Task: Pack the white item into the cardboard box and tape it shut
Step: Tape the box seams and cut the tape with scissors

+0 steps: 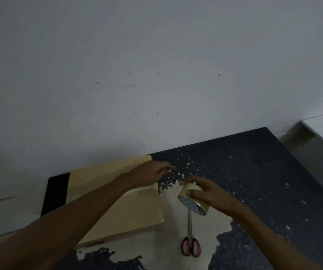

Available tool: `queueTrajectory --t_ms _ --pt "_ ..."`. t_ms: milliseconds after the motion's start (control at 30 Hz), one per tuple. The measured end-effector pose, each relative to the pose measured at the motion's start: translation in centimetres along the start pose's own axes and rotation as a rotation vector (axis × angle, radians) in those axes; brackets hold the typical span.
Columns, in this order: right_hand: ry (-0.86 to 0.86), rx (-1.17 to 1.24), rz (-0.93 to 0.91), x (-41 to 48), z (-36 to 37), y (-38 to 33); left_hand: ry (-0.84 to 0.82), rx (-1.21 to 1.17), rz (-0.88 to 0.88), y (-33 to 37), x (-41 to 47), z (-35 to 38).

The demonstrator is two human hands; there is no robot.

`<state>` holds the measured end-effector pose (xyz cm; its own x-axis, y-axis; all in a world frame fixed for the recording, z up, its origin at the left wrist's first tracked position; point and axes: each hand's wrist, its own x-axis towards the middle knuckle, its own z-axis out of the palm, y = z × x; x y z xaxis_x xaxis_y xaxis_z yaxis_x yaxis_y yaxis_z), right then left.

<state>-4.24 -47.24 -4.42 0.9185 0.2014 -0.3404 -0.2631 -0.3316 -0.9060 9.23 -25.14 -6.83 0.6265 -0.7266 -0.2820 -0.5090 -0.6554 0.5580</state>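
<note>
A flat tan cardboard box [102, 184] lies closed on the dark table, against the wall. My left hand [149, 173] rests over the box's far right corner, fingers loosely curled past its edge; whether it pinches a strip of tape is too blurred to tell. Just right of the box, my right hand [205, 191] grips a roll of clear tape [192, 200], held tilted above the table. The white item is not visible.
Scissors with pink and black handles [190, 242] lie on the table below the tape roll. The dark table top [254, 172] has worn, pale patches. A grey wall [156, 75] stands directly behind, and a pale ledge [316, 137] sits at the right.
</note>
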Motion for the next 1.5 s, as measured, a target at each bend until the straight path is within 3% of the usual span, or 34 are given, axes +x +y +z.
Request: queueTrajectory --t_ms 67,133,200,300,533,700,900,1167,1400,1500 --pt "-0.001 -0.023 -0.013 0.3 0.0 -0.7 0.111 -0.446 -0.104 2.5 -1.0 -0.1" --pt "0.01 -0.042 -0.013 0.7 0.2 -1.5 0.044 -0.796 -0.237 3.9 -2.1 -0.1" --pt "0.022 -0.073 -0.022 1.3 0.7 -2.2 0.028 -0.974 -0.259 4.1 -3.2 0.3" --pt "0.019 -0.129 -0.057 1.8 1.5 -3.2 0.097 -0.988 -0.18 3.5 -4.4 0.8" --pt "-0.012 -0.276 -0.12 3.0 4.7 -6.0 0.27 -1.131 -0.204 2.2 -8.5 -0.2" --pt "-0.08 -0.305 -0.145 4.6 8.4 -8.7 0.352 -1.087 -0.175 -0.5 -12.5 -0.6" --pt "-0.204 -0.365 -0.213 6.9 14.1 -11.4 0.47 -1.207 -0.318 -4.9 -17.5 -1.0" --pt "-0.304 -0.451 -0.244 10.2 22.3 -13.5 0.582 -1.182 -0.399 -10.5 -23.8 -0.7" --pt "-0.277 -0.436 -0.127 11.6 27.1 -15.1 0.644 -1.216 -0.432 -14.5 -27.0 -0.7" --pt "-0.262 -0.599 -0.208 12.0 28.4 -15.3 0.643 -1.276 -0.446 -16.1 -28.2 -0.7"
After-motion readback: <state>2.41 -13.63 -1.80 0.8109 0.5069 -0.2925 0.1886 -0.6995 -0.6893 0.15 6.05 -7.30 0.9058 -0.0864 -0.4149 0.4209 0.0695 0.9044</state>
